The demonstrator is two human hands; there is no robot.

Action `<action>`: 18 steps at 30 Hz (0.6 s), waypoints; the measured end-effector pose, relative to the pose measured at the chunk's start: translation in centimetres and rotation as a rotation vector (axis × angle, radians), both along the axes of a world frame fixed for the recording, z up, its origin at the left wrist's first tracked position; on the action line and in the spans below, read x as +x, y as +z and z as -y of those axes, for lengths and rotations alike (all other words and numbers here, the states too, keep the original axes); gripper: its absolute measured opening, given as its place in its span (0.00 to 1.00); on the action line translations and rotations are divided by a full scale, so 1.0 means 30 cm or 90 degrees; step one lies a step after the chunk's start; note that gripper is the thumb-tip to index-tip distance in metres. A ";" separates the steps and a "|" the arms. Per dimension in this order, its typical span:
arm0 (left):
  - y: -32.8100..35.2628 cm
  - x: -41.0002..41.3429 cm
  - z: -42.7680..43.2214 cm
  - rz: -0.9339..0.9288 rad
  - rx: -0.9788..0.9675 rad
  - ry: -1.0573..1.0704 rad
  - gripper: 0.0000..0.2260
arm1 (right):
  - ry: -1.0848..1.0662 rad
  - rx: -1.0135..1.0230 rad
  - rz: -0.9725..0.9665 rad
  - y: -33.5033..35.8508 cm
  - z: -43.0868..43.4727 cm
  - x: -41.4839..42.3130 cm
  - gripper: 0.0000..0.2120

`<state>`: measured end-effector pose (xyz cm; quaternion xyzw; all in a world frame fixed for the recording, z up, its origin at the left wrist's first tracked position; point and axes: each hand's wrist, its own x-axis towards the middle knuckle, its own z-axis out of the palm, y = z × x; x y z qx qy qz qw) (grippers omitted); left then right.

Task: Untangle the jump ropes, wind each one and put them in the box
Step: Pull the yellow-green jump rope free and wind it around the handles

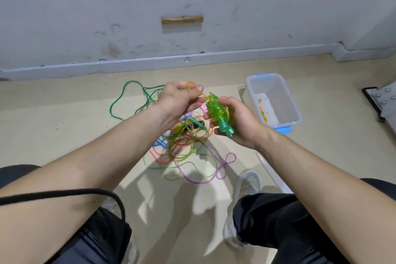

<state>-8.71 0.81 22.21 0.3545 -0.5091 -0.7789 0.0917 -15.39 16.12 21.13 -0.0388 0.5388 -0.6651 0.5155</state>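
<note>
My right hand [233, 120] grips a light-green jump rope [215, 109] wound into a bundle around its green handles. My left hand [177, 100] pinches the loose end of that same rope, a small loop showing above its fingers. On the floor below both hands lies a tangle of ropes [184, 146] in dark green, red, yellow-green and purple, with blue and other handles in it. The clear plastic box [289, 100] with blue clips stands open on the floor to the right, something small and orange at its bottom.
A grey wall with a skirting board [192, 58] runs behind the tangle. A clear lid [270, 169] lies on the floor by my right shoe [244, 195]. A black cable [64, 194] crosses my left forearm. A metal plate [383, 100] sits at the far right.
</note>
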 end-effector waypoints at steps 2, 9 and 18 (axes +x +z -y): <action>-0.015 -0.053 -0.067 0.004 0.009 -0.011 0.14 | -0.066 0.022 -0.020 -0.010 -0.060 -0.029 0.09; -0.114 -0.261 -0.311 0.073 -0.009 -0.134 0.18 | -0.246 0.074 -0.119 -0.083 -0.278 -0.265 0.04; -0.306 -0.613 -0.555 0.077 -0.053 -0.269 0.10 | -0.364 0.318 -0.207 -0.400 -0.467 -0.653 0.37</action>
